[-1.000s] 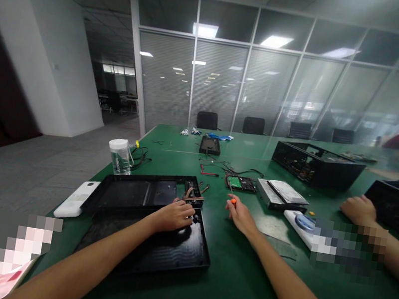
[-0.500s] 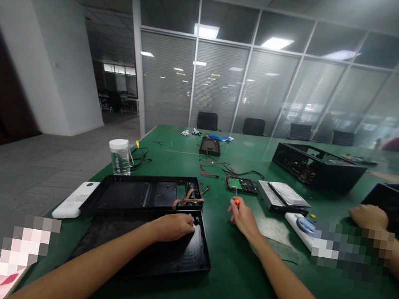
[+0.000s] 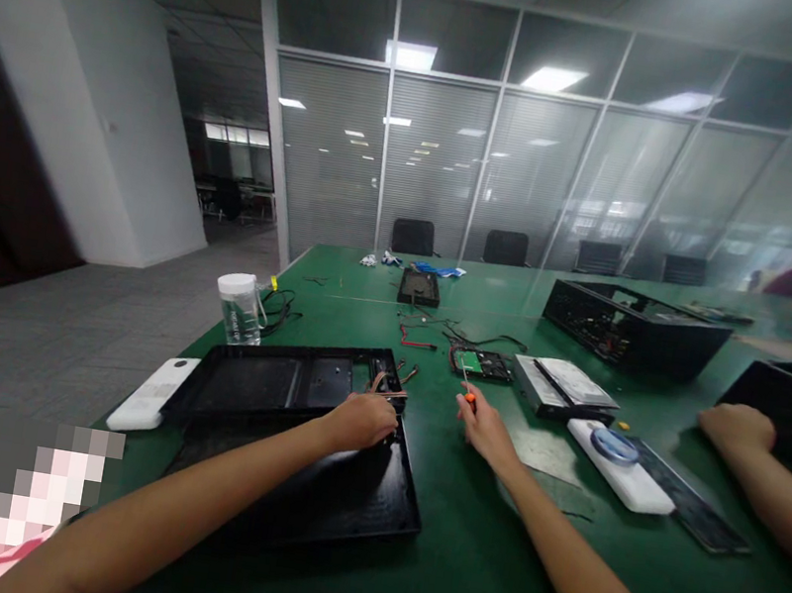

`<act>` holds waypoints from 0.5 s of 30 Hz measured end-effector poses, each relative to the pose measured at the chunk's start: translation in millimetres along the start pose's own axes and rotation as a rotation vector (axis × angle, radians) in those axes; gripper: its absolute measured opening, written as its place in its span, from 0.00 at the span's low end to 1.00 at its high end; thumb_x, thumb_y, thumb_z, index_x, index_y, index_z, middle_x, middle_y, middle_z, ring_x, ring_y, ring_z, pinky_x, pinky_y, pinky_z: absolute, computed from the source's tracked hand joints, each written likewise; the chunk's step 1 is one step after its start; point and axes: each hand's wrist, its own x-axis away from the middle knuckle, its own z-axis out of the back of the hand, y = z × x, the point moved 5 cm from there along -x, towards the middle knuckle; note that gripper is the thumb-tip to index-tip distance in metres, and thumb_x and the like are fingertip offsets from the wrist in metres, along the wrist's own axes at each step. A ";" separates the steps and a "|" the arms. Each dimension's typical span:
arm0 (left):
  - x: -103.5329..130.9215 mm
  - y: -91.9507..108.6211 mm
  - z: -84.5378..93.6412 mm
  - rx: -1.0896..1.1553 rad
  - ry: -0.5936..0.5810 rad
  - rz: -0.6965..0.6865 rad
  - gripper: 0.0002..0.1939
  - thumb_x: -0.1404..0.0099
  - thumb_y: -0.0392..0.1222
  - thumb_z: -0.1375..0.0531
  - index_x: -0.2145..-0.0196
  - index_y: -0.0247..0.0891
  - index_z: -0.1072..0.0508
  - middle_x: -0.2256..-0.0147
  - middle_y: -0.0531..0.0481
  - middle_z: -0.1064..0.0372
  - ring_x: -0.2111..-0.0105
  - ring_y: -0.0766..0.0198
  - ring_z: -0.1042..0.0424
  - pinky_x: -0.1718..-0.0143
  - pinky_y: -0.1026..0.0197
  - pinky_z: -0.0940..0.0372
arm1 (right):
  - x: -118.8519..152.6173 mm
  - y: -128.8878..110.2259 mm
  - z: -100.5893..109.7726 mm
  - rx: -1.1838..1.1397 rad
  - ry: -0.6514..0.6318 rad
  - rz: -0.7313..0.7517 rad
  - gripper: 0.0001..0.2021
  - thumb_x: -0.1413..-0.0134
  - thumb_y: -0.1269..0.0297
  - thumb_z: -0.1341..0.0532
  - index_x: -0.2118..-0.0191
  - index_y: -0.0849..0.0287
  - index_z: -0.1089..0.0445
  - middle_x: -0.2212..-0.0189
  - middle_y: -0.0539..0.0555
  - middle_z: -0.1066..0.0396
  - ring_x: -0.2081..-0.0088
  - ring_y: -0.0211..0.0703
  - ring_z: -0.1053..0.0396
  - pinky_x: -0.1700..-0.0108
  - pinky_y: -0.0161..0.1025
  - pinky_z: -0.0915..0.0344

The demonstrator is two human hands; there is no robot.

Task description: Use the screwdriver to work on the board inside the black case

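My left hand (image 3: 362, 422) is closed at the upper right corner of the lower black casing (image 3: 333, 502), beside the striped wires; what its fingers hold is too small to make out. The upper black casing (image 3: 251, 382) lies against the lower one, with a cut-out and wires (image 3: 389, 388) at its right end. My right hand (image 3: 485, 421) is closed around a screwdriver with an orange handle (image 3: 471, 400). The screwdriver's thin shaft points up toward a green circuit board in a black frame (image 3: 483, 363).
A clear bottle (image 3: 239, 312) and a white device (image 3: 151, 393) stand left. To the right are a silver drive box (image 3: 562, 388), a white device with a blue round top (image 3: 620, 467) and a black computer case (image 3: 631, 329). Another person's hand (image 3: 737, 429) rests near a second case.
My left hand has moved up and slightly right, from over the lower casing to its upper corner by the wires. My right hand stays nearly where it was with the screwdriver.
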 end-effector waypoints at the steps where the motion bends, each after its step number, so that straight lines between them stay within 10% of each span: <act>1: -2.1 -0.2 -3.1 -0.006 -0.007 -0.004 0.09 0.37 0.35 0.48 0.71 0.36 0.29 0.70 0.49 0.31 0.65 0.63 0.33 0.61 0.63 0.40 | 0.1 -0.7 1.3 0.023 0.016 0.002 0.21 0.42 0.51 0.55 0.47 0.54 0.45 0.71 0.52 0.30 0.75 0.41 0.31 0.69 0.36 0.40; 15: 8.8 -1.4 -22.1 0.216 0.192 0.026 0.07 0.38 0.33 0.49 0.69 0.35 0.31 0.67 0.47 0.31 0.64 0.63 0.34 0.59 0.61 0.41 | -6.2 -11.1 22.6 -0.338 0.207 0.061 0.15 0.56 0.60 0.44 0.60 0.59 0.41 0.68 0.53 0.35 0.70 0.40 0.35 0.68 0.38 0.37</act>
